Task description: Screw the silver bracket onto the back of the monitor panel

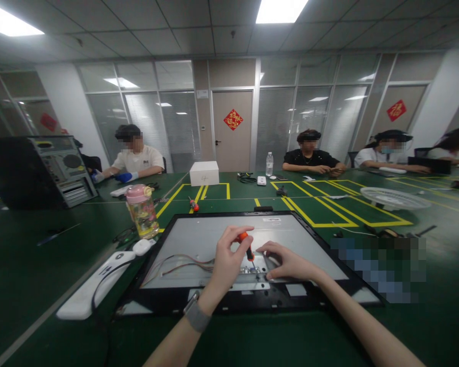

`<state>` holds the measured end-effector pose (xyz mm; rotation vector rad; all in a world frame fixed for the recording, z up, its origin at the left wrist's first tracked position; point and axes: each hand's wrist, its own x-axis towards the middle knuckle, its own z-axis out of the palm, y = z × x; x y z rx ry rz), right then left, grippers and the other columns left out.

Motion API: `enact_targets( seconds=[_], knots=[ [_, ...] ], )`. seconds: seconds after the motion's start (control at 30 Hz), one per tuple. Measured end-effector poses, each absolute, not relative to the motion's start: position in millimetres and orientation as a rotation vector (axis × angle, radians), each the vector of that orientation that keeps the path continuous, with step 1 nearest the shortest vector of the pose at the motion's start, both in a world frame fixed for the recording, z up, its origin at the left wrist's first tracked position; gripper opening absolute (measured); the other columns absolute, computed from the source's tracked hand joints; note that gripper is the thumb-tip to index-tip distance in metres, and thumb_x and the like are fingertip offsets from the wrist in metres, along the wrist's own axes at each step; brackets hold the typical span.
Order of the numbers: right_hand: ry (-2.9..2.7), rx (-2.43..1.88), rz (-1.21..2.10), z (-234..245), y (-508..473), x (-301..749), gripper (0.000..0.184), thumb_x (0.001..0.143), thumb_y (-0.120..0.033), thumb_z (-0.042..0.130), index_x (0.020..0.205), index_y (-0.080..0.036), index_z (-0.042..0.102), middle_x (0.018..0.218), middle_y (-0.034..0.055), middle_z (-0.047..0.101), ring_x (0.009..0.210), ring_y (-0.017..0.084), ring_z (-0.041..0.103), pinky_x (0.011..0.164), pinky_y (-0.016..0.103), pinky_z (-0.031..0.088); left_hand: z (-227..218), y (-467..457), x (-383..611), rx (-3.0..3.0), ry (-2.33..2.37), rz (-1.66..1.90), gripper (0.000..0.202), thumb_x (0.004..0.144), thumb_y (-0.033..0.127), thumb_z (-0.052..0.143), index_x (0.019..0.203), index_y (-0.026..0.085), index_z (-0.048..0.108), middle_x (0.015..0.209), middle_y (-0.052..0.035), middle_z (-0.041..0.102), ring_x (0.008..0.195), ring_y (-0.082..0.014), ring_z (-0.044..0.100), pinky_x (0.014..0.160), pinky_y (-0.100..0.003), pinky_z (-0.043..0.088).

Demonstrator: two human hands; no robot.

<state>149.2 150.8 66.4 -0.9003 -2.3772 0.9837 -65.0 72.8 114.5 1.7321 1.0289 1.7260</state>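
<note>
My left hand (229, 255) is closed on the orange and black handle of a screwdriver (248, 248). The tool stands tilted, its shaft pointing down at a metal bracket (248, 270) near the front edge of a flat display panel (199, 229). My right hand (285, 262) rests on the panel just right of the tip, fingers curved and apart over the bracket; whether anything small lies under them is hidden. The panel lies flat, grey with a black frame. Thin wires (176, 260) run from the bracket across its left side.
Left of the panel are a white power strip (95, 285) with a cable and a pink-lidded bottle (142, 211). A white box (204, 173), a water bottle (269, 164) and a computer case (42, 171) stand farther off. A round white disc (393, 198) lies right. Several people sit opposite.
</note>
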Motion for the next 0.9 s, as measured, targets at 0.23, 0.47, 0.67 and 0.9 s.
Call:
enact_targets(
  seconds=[0.23,0.47,0.67,0.9],
  knots=[
    [-2.363,-0.896,0.99,66.0,150.7,147.9,0.07,0.065,-0.048,0.085,0.126,-0.022,0.063,0.126,0.0102,0.058,0.119,0.03,0.054,0.106,0.043,0.041,113.3,72.1,-65.5,1.685,0.925,1.651,0.031,0.095,0.029,0.05,0.12,0.022,0.068,0.103,-0.0064,0.068,0.101,-0.0203,0.062,0.092,-0.033,0.047],
    [-2.375,-0.918,0.997,68.5,149.4,148.4,0.071,0.066,-0.047,0.084,0.128,-0.021,0.062,0.128,0.0103,0.057,0.121,0.031,0.053,0.107,0.044,0.04,114.0,73.9,-64.7,1.682,1.024,1.77,0.02,0.088,0.031,0.061,0.097,0.021,0.076,0.086,-0.0025,0.06,0.081,-0.0166,0.061,0.076,-0.028,0.049],
    [-2.367,-0.895,0.983,67.8,149.7,148.2,0.07,0.065,-0.048,0.085,0.126,-0.022,0.063,0.127,0.0099,0.058,0.12,0.031,0.053,0.108,0.044,0.039,115.7,73.1,-65.5,1.597,0.954,1.699,0.033,0.094,0.034,0.052,0.119,0.021,0.069,0.108,-0.0079,0.069,0.095,-0.0199,0.065,0.087,-0.033,0.05],
    [-2.363,-0.884,0.989,66.6,150.4,148.8,0.07,0.065,-0.047,0.085,0.127,-0.023,0.064,0.127,0.0096,0.058,0.12,0.032,0.053,0.108,0.045,0.039,115.3,74.5,-66.1,1.657,1.023,1.756,0.026,0.09,0.034,0.06,0.106,0.02,0.075,0.086,-0.0031,0.065,0.082,-0.0164,0.062,0.078,-0.028,0.05]
  ],
)
